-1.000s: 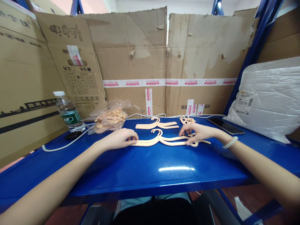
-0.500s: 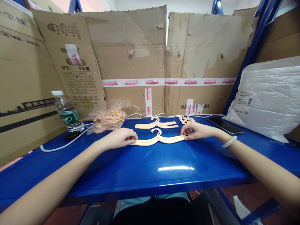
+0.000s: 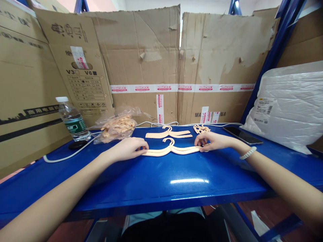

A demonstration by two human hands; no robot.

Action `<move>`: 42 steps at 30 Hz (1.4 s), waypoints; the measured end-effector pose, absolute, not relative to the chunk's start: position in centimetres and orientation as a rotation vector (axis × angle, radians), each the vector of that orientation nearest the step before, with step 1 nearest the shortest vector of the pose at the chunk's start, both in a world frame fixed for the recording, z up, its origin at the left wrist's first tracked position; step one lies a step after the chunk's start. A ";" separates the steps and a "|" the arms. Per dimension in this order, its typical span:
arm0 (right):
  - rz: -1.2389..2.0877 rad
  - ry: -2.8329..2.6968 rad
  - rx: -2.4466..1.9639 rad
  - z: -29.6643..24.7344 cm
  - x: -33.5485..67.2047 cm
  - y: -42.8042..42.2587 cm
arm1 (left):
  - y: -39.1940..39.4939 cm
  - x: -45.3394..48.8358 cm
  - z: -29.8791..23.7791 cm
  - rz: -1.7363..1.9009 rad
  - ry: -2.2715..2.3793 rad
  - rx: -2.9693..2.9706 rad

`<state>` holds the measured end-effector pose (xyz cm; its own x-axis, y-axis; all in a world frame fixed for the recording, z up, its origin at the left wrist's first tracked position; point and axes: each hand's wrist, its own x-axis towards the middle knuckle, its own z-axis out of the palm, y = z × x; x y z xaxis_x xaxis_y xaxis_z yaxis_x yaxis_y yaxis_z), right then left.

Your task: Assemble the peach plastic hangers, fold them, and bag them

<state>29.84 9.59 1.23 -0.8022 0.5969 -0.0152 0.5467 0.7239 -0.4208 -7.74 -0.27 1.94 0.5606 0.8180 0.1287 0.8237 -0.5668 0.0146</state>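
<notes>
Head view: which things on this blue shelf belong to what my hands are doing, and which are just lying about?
In use: left hand, right hand, front hanger pinched at both ends, back hanger, bag of pieces.
Lying about: water bottle, phone, white cable, white parcel.

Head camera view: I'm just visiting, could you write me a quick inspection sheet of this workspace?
Surface: blue shelf, glossy, with a patch of light glare.
Things in hand: peach hanger lying flat, gripped at both ends; second hanger and small peach pieces behind it.
Clutter: plastic bag of peach parts, water bottle, phone, black disc.
Grip: left hand closed on the hanger's left end, right hand on its right end; bead bracelet on the right wrist.
Cables: white cable runs along the back and off to the left.
Surroundings: cardboard boxes behind and left, white wrapped package on the right.
</notes>
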 end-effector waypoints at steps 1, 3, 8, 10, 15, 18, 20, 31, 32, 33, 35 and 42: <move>0.620 -2.806 -0.938 1.2 29.8 9.6 | -0.4 -7.7 2.0 -0.186 -1.440 -2.724; 0.605 -2.810 -0.939 1.2 29.8 9.6 | -0.5 -7.5 2.1 -0.182 -1.446 -2.709; 0.637 -2.799 -0.935 1.2 29.8 9.5 | -0.6 -7.4 2.2 -0.156 -1.454 -2.681; 0.640 -2.787 -0.943 1.2 29.8 9.6 | -0.7 -7.4 2.2 -0.153 -1.438 -2.682; 0.587 -2.757 -0.936 1.1 29.9 9.7 | -0.8 -7.2 2.4 -0.141 -1.431 -2.681; 0.564 -2.741 -0.960 1.2 29.9 9.7 | -0.8 -7.2 2.4 -0.158 -1.421 -2.677; 0.525 -2.733 -0.989 1.2 29.9 9.6 | -0.7 -7.3 2.3 -0.169 -1.411 -2.672; 0.339 -2.563 -1.012 1.2 29.7 9.9 | -0.4 -7.7 2.2 -0.177 -1.415 -2.661; 0.325 -2.546 -1.023 1.1 29.8 10.1 | -0.4 -7.7 2.2 -0.171 -1.419 -2.658; 0.311 -2.531 -1.034 1.0 29.8 10.2 | -0.4 -7.7 2.2 -0.167 -1.422 -2.655; 0.282 -2.506 -1.058 0.9 29.9 10.4 | -0.4 -7.8 2.2 -0.164 -1.423 -2.649; 0.214 -2.443 -1.140 0.9 30.1 10.8 | -0.3 -7.8 2.0 -0.204 -1.406 -2.631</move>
